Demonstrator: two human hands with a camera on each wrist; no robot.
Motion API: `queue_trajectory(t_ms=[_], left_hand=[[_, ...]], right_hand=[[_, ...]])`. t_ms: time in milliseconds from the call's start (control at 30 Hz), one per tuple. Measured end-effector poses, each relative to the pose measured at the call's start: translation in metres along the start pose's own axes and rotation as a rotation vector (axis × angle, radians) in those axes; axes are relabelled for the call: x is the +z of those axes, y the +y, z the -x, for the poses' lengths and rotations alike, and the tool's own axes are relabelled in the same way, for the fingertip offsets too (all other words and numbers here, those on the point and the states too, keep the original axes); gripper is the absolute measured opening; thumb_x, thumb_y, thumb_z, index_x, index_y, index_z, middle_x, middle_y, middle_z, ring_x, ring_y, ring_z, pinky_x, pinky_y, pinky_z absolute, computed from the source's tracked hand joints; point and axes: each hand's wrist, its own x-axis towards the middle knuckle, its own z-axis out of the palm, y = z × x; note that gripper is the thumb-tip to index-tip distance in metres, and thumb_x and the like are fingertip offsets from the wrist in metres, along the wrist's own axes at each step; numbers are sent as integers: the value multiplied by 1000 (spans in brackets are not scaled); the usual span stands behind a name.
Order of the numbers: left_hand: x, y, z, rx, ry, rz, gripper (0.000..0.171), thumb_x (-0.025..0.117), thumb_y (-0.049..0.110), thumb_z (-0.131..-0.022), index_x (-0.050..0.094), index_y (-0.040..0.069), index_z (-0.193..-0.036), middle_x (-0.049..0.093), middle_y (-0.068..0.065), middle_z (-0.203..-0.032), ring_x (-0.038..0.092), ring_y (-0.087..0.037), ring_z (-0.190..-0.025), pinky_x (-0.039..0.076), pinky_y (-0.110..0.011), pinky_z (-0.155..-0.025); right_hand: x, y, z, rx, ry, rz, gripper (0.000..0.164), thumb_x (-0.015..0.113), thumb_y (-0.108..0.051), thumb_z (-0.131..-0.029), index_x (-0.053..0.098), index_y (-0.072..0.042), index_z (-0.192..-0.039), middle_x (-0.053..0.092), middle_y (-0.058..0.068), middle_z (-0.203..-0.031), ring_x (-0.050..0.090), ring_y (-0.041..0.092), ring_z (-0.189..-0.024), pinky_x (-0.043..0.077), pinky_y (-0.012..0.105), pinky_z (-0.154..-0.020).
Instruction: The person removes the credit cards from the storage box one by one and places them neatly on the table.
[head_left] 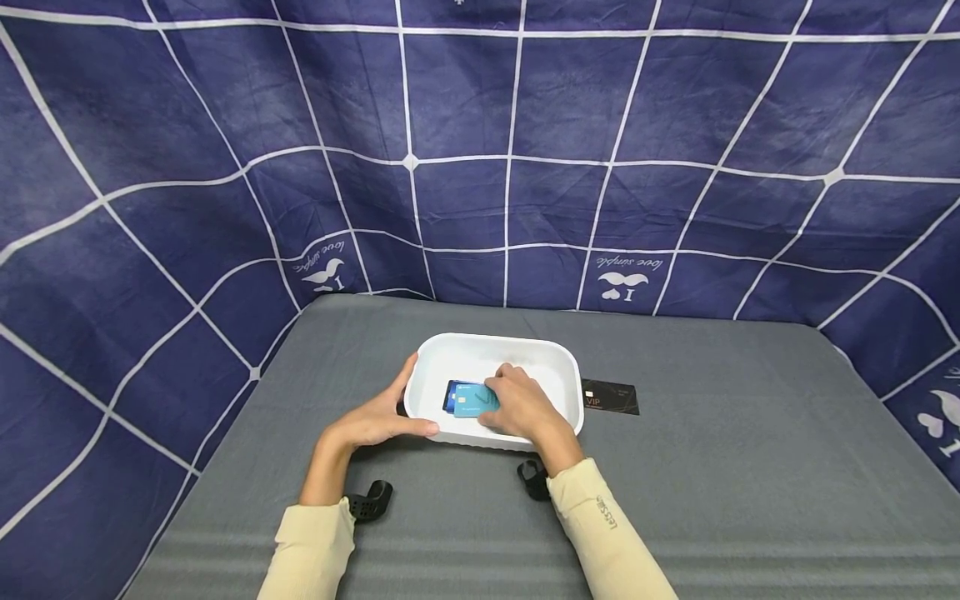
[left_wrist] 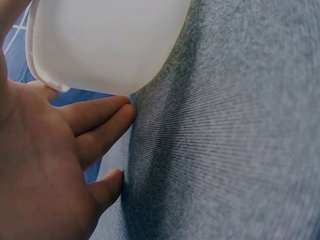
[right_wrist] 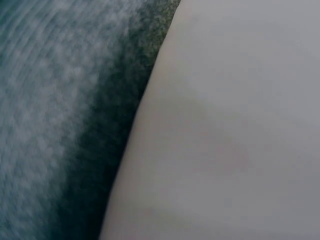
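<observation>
A white tray (head_left: pixel 545 357) with rounded corners sits on the grey cloth. My left hand (head_left: pixel 375 417) rests against its left end, thumb on the near rim and fingers spread along the side; the left wrist view shows these fingers (left_wrist: pixel 102 120) nearly straight at the tray wall (left_wrist: pixel 110 45). Inside the tray, my right hand (head_left: pixel 521 404) pinches a light blue card (head_left: pixel 471 401) by its right part, between thumb and fingers. A darker blue card (head_left: pixel 449 397) peeks out beneath it. Only the tray's wall (right_wrist: pixel 215 130) and cloth show in the right wrist view.
A black VIP card (head_left: pixel 611 397) lies on the grey cloth (head_left: pixel 720 467), touching or partly under the tray's right side. Black wrist mounts (head_left: pixel 371 502) sit by both wrists. A blue curtain (head_left: pixel 465 200) with white grid lines hangs behind and beside the table.
</observation>
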Motion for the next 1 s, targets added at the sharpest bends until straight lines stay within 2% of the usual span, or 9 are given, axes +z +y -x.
queue_trajectory(t_ms=[200,367,567,800,1000], left_hand=[[0,-3,0,-2,-2,2,125,84,32,-77,-10,19,-158,-3,-9,-164,4,-32,-146,7,-61,-112],[0,-2,1,-18,6,-2,125,84,33,-77,-10,19,-159,-3,-9,-164,4,-31,-146,7,-60,-113],[-1,-1,1,5,4,1,123,83,30,-79,-10,18,-158,-3,-10,-164,5,-30,-146,7,-57,-113],[0,-1,1,27,-2,10,123,83,28,-79,-10,18,-159,-1,-11,-164,8,-31,-145,8,-57,-113],[0,-1,0,-5,-1,-2,124,83,31,-79,-12,18,-158,-2,-11,-164,6,-31,-146,8,-57,-113]], right_hand=[[0,0,0,-20,9,2,49,80,-32,-81,68,-4,-119,57,11,-114,52,27,-104,44,44,-88],[1,-1,1,-21,41,-18,51,79,-35,-81,67,-4,-120,59,8,-110,54,23,-99,45,41,-85],[1,-1,1,-18,83,-62,52,76,-34,-82,65,-3,-122,62,9,-107,55,22,-95,46,41,-84],[1,-1,-1,-46,161,-65,50,80,-33,-81,67,-1,-118,60,7,-99,55,23,-93,45,39,-84],[1,-1,-1,-61,190,-74,52,81,-34,-80,68,-1,-118,62,8,-101,56,24,-97,45,39,-87]])
